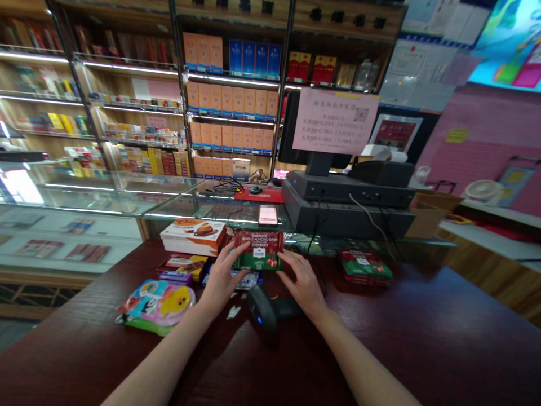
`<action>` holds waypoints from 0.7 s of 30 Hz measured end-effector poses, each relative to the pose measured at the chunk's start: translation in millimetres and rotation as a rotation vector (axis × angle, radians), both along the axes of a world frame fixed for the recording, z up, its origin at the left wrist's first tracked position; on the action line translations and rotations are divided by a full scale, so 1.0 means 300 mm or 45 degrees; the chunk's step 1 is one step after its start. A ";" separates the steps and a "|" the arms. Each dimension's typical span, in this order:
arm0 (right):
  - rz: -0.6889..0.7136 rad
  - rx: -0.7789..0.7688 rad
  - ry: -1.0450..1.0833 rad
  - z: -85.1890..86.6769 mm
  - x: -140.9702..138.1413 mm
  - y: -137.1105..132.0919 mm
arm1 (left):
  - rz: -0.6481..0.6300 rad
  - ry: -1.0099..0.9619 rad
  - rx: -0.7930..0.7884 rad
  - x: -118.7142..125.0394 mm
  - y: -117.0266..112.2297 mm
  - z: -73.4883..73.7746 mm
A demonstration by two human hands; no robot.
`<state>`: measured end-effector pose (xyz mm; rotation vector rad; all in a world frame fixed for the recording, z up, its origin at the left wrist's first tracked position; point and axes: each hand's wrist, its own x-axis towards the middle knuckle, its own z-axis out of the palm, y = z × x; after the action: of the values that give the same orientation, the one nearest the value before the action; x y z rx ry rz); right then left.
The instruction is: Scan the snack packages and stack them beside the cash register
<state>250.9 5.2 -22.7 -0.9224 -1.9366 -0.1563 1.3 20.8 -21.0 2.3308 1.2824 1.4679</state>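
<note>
My left hand [222,280] and my right hand [302,282] hold a red and green almond dark chocolate bar [258,250] upright by its two sides, just above the dark red wooden counter [422,338]. A black barcode scanner [268,307] lies on the counter below and between my hands, touching neither as far as I can see. Left of my left hand are an orange and white snack box [193,237], a blue and white packet [245,279], partly hidden, and a duck-printed bag [156,304]. A stack of red and green packets [364,268] lies to the right.
Behind the counter are a glass display case [105,194], a phone [267,215] with a pink screen, a red mat [258,194] with a mouse, and a black till [346,206]. A monitor [291,129] carries a pink notice. Shelves of boxed goods [230,96] rise behind.
</note>
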 end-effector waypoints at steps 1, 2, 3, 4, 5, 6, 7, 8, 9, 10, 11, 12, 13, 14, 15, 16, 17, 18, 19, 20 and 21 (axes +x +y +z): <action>0.001 -0.001 0.002 0.000 0.001 0.001 | 0.003 -0.002 -0.005 0.000 -0.001 0.000; 0.001 -0.001 0.004 -0.001 0.001 0.001 | 0.005 -0.001 -0.013 0.000 -0.001 0.000; 0.000 -0.001 0.007 0.000 0.002 0.001 | 0.006 0.002 -0.024 0.000 -0.002 -0.001; -0.001 -0.003 0.009 0.000 0.002 0.000 | 0.006 0.008 -0.035 0.000 -0.002 -0.001; -0.001 -0.004 0.009 0.001 0.002 0.000 | 0.006 0.014 -0.045 -0.001 -0.001 -0.002; -0.001 -0.004 0.008 0.001 0.001 -0.001 | 0.007 0.017 -0.053 -0.002 -0.001 -0.003; -0.001 -0.005 0.004 0.001 0.001 -0.001 | 0.011 0.017 -0.057 -0.003 0.001 -0.004; 0.000 -0.005 0.000 0.001 0.000 -0.001 | 0.016 0.015 -0.057 -0.004 0.002 -0.006; 0.001 -0.006 -0.003 0.000 -0.001 -0.001 | 0.021 0.011 -0.055 -0.005 0.005 -0.007; 0.001 -0.007 -0.005 0.000 -0.002 0.000 | 0.027 0.010 -0.050 -0.006 0.007 -0.010; 0.001 -0.009 -0.006 -0.001 -0.002 0.000 | 0.035 0.014 -0.042 -0.006 0.010 -0.012; 0.001 -0.015 -0.007 -0.002 -0.003 0.001 | 0.043 0.022 -0.031 -0.007 0.014 -0.015; 0.001 -0.025 -0.009 -0.003 -0.002 0.002 | 0.049 0.035 -0.017 -0.008 0.017 -0.019; 0.003 -0.038 -0.011 -0.004 -0.002 0.003 | 0.054 0.048 -0.002 -0.009 0.019 -0.022; 0.006 -0.056 -0.014 -0.004 -0.001 0.003 | 0.058 0.060 0.012 -0.009 0.021 -0.026; 0.010 -0.074 -0.014 -0.003 0.000 0.004 | 0.061 0.069 0.025 -0.010 0.022 -0.028; 0.015 -0.094 -0.010 -0.002 0.001 0.004 | 0.066 0.074 0.036 -0.011 0.022 -0.030; 0.021 -0.112 0.000 -0.001 0.002 0.005 | 0.071 0.075 0.046 -0.011 0.022 -0.031; 0.027 -0.132 0.013 0.000 0.002 0.005 | 0.073 0.072 0.053 -0.012 0.021 -0.030; 0.031 -0.151 0.031 0.002 0.002 0.004 | 0.068 0.064 0.056 -0.012 0.020 -0.028; 0.034 -0.168 0.052 0.004 0.000 0.004 | 0.054 0.055 0.053 -0.013 0.019 -0.026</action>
<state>251.1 6.4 -21.7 -0.9779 -1.9385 0.0062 -2.6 26.6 -28.7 2.3884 1.3320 1.4788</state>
